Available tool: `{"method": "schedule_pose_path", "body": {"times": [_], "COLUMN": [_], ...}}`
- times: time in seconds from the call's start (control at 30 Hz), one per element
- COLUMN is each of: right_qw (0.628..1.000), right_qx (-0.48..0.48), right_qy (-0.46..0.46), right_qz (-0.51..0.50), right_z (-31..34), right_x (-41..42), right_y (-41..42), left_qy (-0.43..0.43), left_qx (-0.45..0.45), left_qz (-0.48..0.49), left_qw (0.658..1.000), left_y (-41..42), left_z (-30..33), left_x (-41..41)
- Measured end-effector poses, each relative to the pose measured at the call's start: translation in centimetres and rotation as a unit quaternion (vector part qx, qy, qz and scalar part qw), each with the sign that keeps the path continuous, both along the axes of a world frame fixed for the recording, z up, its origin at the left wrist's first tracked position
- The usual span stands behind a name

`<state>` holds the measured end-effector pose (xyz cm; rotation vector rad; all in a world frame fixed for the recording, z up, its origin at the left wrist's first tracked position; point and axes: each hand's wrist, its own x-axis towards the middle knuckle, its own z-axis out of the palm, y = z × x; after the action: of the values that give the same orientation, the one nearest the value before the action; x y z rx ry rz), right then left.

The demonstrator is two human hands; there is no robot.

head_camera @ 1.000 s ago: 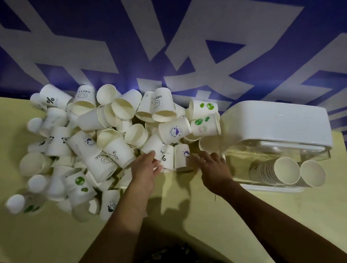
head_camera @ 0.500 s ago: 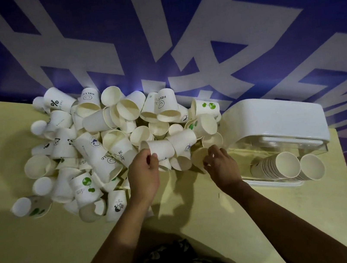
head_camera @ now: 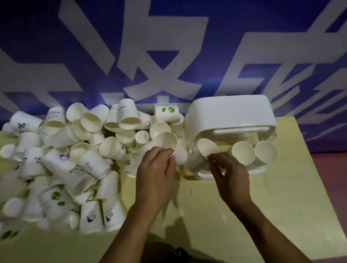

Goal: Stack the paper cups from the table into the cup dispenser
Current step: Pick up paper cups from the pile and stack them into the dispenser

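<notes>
Hands each pinch one paper cup by its rim: left hand (head_camera: 155, 175), right hand (head_camera: 230, 173). Beyond, cup dispenser (head_camera: 228, 111) near the table's right edge holds apparently two short stacks; cup pile (head_camera: 70, 161) remains, so most work is left.

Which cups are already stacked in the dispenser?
The two nested stacks lying on their sides in the clear dispenser, mouths towards the camera, right of the right hand. The rest lie loose or in hand.

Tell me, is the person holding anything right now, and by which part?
Yes: each hand pinches one paper cup by its rim. The left hand holds a cup; the right hand holds another cup.
</notes>
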<state>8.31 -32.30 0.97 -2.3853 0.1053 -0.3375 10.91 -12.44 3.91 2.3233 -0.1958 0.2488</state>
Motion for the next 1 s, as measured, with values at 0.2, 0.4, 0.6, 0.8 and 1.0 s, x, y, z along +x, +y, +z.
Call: {"method": "schedule_pose_path", "body": {"times": [0.2,0.4,0.6,0.8,1.0], "right_qw": [0.998,0.996,0.993,0.988,0.970], "right_qx": [-0.009,-0.034,-0.092,-0.153,-0.219], "right_qy": [-0.049,-0.046,-0.051,0.028,0.086], "right_qz": [-0.047,-0.073,-0.055,0.009,0.065], "right_z": [2.6,2.4,2.1,-0.1,-2.7], "right_x": [-1.5,-2.5,-2.4,-1.4,-0.1], "right_y": [-7.3,-13.8,-18.3,-20.3,-21.0], "left_qy": [0.008,0.005,0.016,0.096,0.141], "left_qx": [0.013,0.014,0.082,0.144,0.252], "left_qz": [-0.064,-0.108,-0.127,-0.121,-0.120], "left_qw": [0.998,0.994,0.988,0.977,0.950], "left_y": [-7.1,-13.7,-18.1,-21.0,-22.7], "left_z": [1.2,1.4,0.6,-1.1,-3.8], "left_x": [-0.8,-0.9,-0.7,-0.3,0.6]}}
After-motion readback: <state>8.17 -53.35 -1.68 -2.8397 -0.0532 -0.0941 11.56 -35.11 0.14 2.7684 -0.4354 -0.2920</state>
